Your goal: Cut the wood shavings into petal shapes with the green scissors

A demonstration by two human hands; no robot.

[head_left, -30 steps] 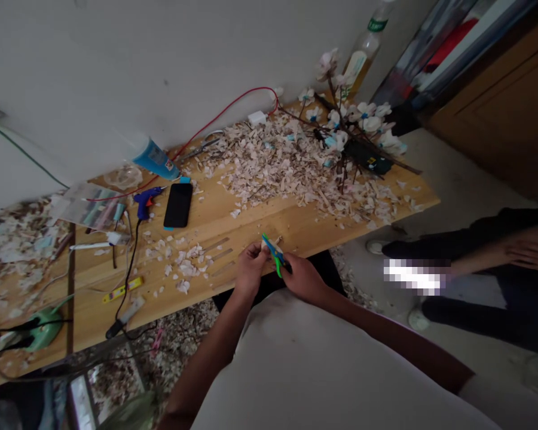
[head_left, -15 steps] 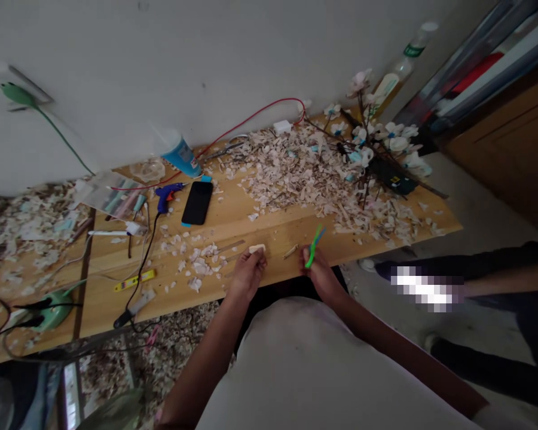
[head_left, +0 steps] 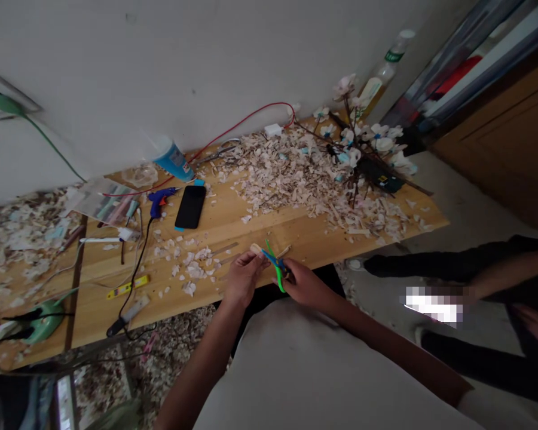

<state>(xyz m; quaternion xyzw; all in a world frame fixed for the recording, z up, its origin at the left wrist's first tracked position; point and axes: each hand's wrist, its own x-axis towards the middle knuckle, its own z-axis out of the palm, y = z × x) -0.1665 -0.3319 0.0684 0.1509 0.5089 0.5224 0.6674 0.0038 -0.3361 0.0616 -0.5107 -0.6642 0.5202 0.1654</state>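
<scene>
My left hand (head_left: 242,276) is closed in a pinch on a small pale, thin piece (head_left: 255,248), perhaps a shaving or petal; its exact kind is unclear. My right hand (head_left: 301,280) grips scissors (head_left: 275,263) with green and blue parts. The scissors' blades are spread and reach to the pale piece at my left fingertips; whether they touch it I cannot tell. Just beyond my right hand a small pale stick-like bit (head_left: 285,251) lies on the wooden table (head_left: 233,218).
A heap of pale shavings (head_left: 291,173) covers the back of the table. Branches with white flowers (head_left: 363,149) stand at the right. A phone (head_left: 190,206), a blue glue gun (head_left: 159,202) and a yellow cutter (head_left: 128,287) lie left. Another person's legs (head_left: 412,258) are at the right.
My right hand has moved left with the scissors, bringing their blades to the pale piece in my left hand. The view has shifted slightly.
</scene>
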